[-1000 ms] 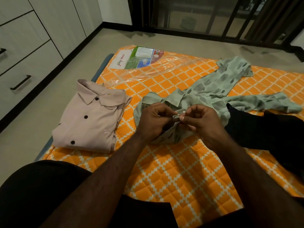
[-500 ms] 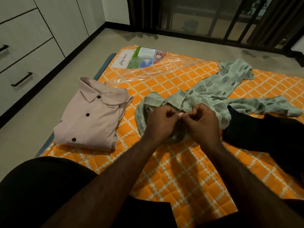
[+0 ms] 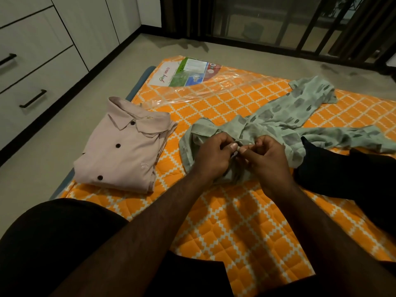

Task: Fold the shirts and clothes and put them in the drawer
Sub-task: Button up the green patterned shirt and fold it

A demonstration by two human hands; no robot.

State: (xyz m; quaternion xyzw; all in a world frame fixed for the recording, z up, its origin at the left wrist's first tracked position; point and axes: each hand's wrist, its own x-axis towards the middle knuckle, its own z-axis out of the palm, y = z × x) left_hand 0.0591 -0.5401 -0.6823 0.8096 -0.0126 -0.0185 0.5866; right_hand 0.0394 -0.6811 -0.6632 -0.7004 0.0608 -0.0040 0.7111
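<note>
1. Pink shirt (image 3: 126, 151) folded, lying left on mattress (image 3: 246, 232).
2. Left hand (image 3: 212, 157) and right hand (image 3: 267, 159) both pinch green shirt (image 3: 278, 123) placket, centre; likely buttoning.
3. Remaining: folding it, dark garment (image 3: 353, 174), drawer (image 3: 36, 86) shut.

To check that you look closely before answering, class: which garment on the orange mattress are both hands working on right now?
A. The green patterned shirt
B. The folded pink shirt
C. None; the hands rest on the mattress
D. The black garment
A: the left hand and right hand both pinch the front edge of the green patterned shirt, while the folded pink shirt lies untouched to their left.
</note>
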